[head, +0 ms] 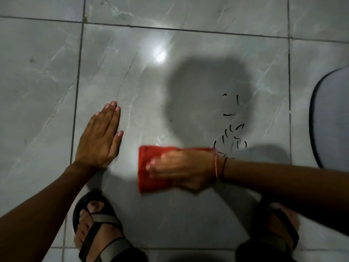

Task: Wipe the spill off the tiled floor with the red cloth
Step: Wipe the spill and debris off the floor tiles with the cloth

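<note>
A folded red cloth (149, 167) lies flat on the grey marbled floor tile (132, 82). My right hand (181, 169) presses on top of it, blurred by motion, with thin bands on the wrist. Just right of the cloth, thin dark curved marks of the spill (231, 137) are scattered over the tile, reaching up into a round shadow. My left hand (102, 137) rests flat on the tile to the left of the cloth, fingers straight and together, holding nothing.
My two feet in strapped sandals stand at the bottom, the left foot (98, 229) and the right foot (277, 229). A grey mat with a dark rim (328, 118) lies at the right edge. A bright light glare (159, 53) reflects off the tile.
</note>
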`<state>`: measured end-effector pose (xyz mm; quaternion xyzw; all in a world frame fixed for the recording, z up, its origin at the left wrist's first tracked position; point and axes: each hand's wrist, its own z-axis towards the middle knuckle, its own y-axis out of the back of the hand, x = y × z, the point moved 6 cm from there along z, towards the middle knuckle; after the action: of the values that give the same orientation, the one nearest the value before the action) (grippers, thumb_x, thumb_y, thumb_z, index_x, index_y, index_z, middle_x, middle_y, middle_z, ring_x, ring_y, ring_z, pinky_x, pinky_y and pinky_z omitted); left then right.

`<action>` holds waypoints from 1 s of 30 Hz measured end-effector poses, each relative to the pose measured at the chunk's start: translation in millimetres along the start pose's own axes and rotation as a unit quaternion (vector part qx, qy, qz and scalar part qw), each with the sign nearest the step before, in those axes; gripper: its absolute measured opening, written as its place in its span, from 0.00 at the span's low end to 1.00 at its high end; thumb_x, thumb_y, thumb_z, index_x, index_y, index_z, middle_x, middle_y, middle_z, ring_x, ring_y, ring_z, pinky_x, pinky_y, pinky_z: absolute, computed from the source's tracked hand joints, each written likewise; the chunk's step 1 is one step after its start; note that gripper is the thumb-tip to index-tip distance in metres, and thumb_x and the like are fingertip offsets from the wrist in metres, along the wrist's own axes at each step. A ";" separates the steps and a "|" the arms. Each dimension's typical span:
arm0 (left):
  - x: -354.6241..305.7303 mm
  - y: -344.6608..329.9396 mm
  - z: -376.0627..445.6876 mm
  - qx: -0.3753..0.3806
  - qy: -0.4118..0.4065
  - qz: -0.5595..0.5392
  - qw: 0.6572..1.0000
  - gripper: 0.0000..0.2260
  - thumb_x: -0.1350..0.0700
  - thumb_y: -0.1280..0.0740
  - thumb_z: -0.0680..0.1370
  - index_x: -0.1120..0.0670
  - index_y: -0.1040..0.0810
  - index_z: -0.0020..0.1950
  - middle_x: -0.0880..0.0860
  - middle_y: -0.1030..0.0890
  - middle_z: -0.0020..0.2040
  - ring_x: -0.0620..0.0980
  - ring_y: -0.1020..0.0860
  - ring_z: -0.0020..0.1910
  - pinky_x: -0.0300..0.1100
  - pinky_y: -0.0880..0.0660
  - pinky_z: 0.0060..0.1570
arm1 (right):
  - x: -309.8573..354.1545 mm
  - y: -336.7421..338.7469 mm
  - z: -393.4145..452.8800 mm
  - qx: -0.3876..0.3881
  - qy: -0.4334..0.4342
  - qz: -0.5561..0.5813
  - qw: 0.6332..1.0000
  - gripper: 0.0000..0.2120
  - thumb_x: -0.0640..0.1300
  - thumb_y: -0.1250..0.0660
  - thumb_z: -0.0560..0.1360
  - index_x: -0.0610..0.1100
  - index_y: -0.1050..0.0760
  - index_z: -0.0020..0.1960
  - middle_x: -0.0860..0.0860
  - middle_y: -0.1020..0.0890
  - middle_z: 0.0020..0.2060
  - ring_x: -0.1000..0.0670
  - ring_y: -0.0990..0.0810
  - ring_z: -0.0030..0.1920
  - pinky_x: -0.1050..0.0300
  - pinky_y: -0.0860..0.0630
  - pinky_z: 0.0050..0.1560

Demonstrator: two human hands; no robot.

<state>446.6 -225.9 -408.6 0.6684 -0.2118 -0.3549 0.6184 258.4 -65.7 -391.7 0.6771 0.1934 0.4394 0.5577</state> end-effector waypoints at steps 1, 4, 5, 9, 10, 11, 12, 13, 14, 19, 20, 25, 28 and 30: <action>-0.1 0.6 0.2 -0.001 0.004 0.000 1.000 0.30 0.50 0.47 0.86 0.61 0.45 0.86 0.59 0.45 0.87 0.55 0.47 0.86 0.49 0.51 0.85 | -37.5 14.8 -1.1 -0.023 -0.049 -0.021 0.998 0.26 0.46 0.38 0.83 0.38 0.34 0.78 0.39 0.32 0.78 0.41 0.34 0.80 0.42 0.39 0.82; -0.6 0.9 -0.6 -0.005 0.008 0.001 1.000 0.29 0.50 0.47 0.86 0.61 0.44 0.86 0.59 0.45 0.87 0.56 0.46 0.86 0.51 0.49 0.85 | -155.7 75.5 -10.9 -0.145 -0.288 -0.073 0.944 0.26 0.48 0.42 0.85 0.39 0.36 0.79 0.39 0.33 0.79 0.38 0.36 0.80 0.41 0.41 0.82; -1.2 0.7 -0.3 -0.008 0.005 0.000 1.000 0.29 0.50 0.48 0.86 0.61 0.44 0.86 0.59 0.44 0.87 0.56 0.46 0.86 0.51 0.49 0.85 | -185.2 90.9 -16.6 -0.168 -0.383 -0.070 0.906 0.27 0.51 0.45 0.85 0.40 0.38 0.81 0.40 0.36 0.80 0.39 0.38 0.81 0.41 0.42 0.82; -0.1 -0.1 0.3 -0.008 0.008 -0.004 1.000 0.29 0.50 0.47 0.86 0.61 0.44 0.86 0.59 0.44 0.86 0.56 0.45 0.86 0.52 0.48 0.84 | -160.1 83.3 -10.2 -0.171 -0.458 -0.026 0.872 0.29 0.53 0.46 0.85 0.43 0.43 0.83 0.41 0.41 0.82 0.42 0.44 0.83 0.40 0.43 0.83; -0.3 0.1 0.3 -0.013 0.007 -0.004 1.000 0.29 0.50 0.47 0.86 0.61 0.43 0.86 0.59 0.43 0.86 0.56 0.44 0.86 0.52 0.47 0.84 | -121.6 69.5 -10.3 -0.165 -0.418 -0.019 0.893 0.28 0.52 0.44 0.85 0.43 0.41 0.82 0.41 0.39 0.82 0.42 0.42 0.83 0.40 0.41 0.82; -0.4 0.0 0.4 -0.018 0.004 -0.003 1.000 0.29 0.50 0.46 0.86 0.61 0.43 0.85 0.59 0.43 0.86 0.57 0.44 0.86 0.53 0.46 0.84 | -76.4 50.9 -12.8 -0.153 -0.365 -0.006 0.918 0.27 0.51 0.43 0.85 0.43 0.39 0.81 0.41 0.37 0.81 0.42 0.41 0.82 0.40 0.39 0.81; -0.3 0.1 0.4 -0.022 0.004 -0.001 1.000 0.29 0.50 0.46 0.86 0.62 0.42 0.85 0.60 0.42 0.86 0.57 0.43 0.85 0.53 0.45 0.84 | -30.5 31.4 -16.6 -0.126 -0.303 0.007 0.945 0.27 0.51 0.42 0.85 0.43 0.38 0.81 0.42 0.36 0.81 0.43 0.40 0.82 0.41 0.38 0.81; -0.1 -0.1 0.0 -0.024 0.003 0.001 1.000 0.29 0.50 0.47 0.86 0.62 0.42 0.85 0.60 0.42 0.86 0.57 0.43 0.85 0.54 0.44 0.83 | 7.3 14.9 -21.5 -0.089 -0.244 0.017 0.966 0.27 0.51 0.41 0.85 0.43 0.37 0.81 0.42 0.36 0.81 0.43 0.39 0.82 0.42 0.37 0.81; 0.7 -0.4 -0.6 -0.024 0.002 0.003 1.000 0.29 0.50 0.47 0.87 0.62 0.42 0.85 0.60 0.42 0.86 0.57 0.43 0.85 0.55 0.44 0.83 | 29.1 3.2 -26.7 -0.059 -0.191 0.017 0.980 0.27 0.51 0.41 0.85 0.43 0.37 0.81 0.43 0.35 0.80 0.44 0.39 0.82 0.44 0.36 0.80; 1.8 -1.2 1.0 -0.014 -0.001 0.000 1.000 0.29 0.51 0.46 0.86 0.61 0.43 0.86 0.60 0.43 0.86 0.57 0.44 0.86 0.55 0.45 0.84 | -57.9 30.6 -34.2 -0.079 -0.185 -0.047 0.978 0.25 0.49 0.39 0.84 0.40 0.33 0.78 0.41 0.32 0.79 0.45 0.39 0.82 0.47 0.39 0.82; 2.4 -0.7 -0.1 -0.017 0.003 0.001 1.000 0.29 0.51 0.46 0.86 0.61 0.43 0.85 0.60 0.43 0.86 0.57 0.44 0.86 0.55 0.44 0.84 | -95.4 48.4 -36.5 -0.119 -0.271 -0.065 0.953 0.26 0.50 0.40 0.85 0.40 0.34 0.79 0.41 0.32 0.79 0.44 0.38 0.82 0.47 0.40 0.83; -1.2 1.0 0.4 -0.033 -0.002 0.009 0.999 0.28 0.52 0.44 0.86 0.62 0.42 0.85 0.60 0.41 0.86 0.57 0.42 0.85 0.55 0.43 0.83 | -167.3 85.2 -29.7 -0.217 -0.508 -0.038 0.833 0.29 0.53 0.41 0.84 0.41 0.38 0.81 0.40 0.36 0.81 0.41 0.40 0.82 0.44 0.43 0.83; -1.9 1.2 -0.3 -0.029 0.002 0.012 0.999 0.29 0.52 0.45 0.86 0.62 0.42 0.85 0.60 0.42 0.86 0.57 0.43 0.86 0.53 0.45 0.84 | -74.5 50.4 -14.7 -0.196 -0.399 -0.005 0.896 0.27 0.50 0.37 0.83 0.40 0.33 0.79 0.41 0.33 0.79 0.42 0.37 0.81 0.40 0.38 0.81; -1.6 0.5 0.6 -0.027 0.003 0.014 1.000 0.29 0.51 0.45 0.86 0.61 0.43 0.85 0.59 0.43 0.86 0.56 0.44 0.86 0.52 0.47 0.84 | 10.5 14.1 -13.3 -0.139 -0.271 0.020 0.952 0.26 0.50 0.37 0.83 0.41 0.32 0.78 0.42 0.32 0.79 0.44 0.36 0.81 0.43 0.35 0.79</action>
<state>445.2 -225.2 -407.8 0.6495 -0.2095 -0.3497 0.6418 250.0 -54.3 -374.7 0.6903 -0.0415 0.2726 0.6689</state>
